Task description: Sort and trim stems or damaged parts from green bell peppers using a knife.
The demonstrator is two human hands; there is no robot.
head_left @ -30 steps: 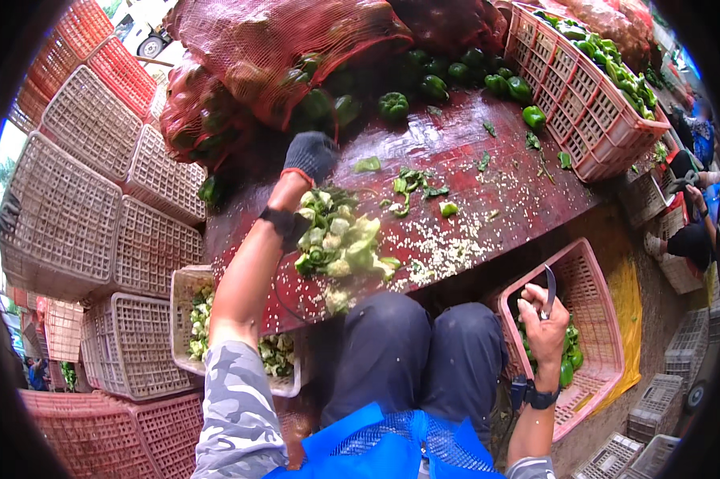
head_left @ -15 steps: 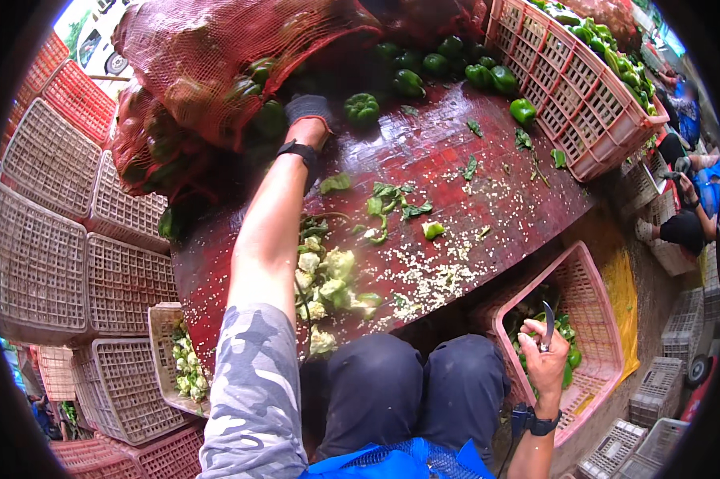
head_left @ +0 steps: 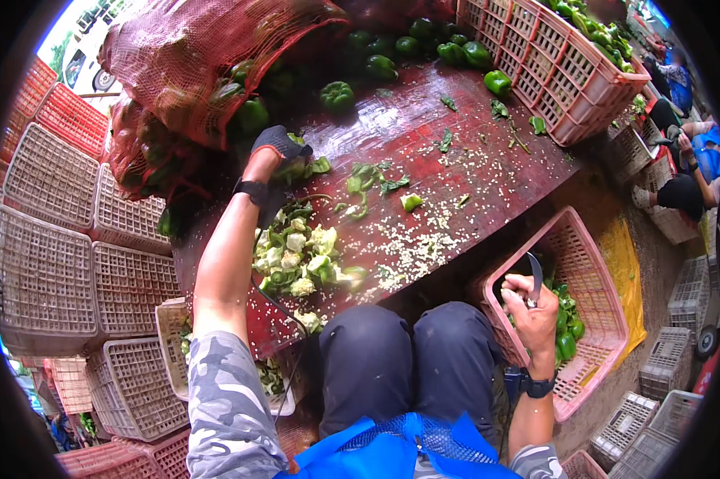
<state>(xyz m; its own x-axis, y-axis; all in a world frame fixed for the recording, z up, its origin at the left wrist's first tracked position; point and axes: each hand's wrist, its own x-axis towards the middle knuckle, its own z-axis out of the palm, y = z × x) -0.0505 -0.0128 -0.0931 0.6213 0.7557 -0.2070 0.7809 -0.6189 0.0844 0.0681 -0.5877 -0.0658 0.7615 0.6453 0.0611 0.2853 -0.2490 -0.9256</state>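
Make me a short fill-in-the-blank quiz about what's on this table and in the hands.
1. The right hand holds a ____ above the pink crate.
2. The gloved left hand reaches toward the green ____ by the red mesh sack.
3. The pile of pepper cores lies on the ____ table.

Missing words: knife; peppers; red

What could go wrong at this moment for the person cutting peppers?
The right hand holds a knife blade-up close to the knees while the eyes follow the left hand reaching far toward the green peppers; a slip might cut. The pile of pepper cores lies near the table edge and may fall.
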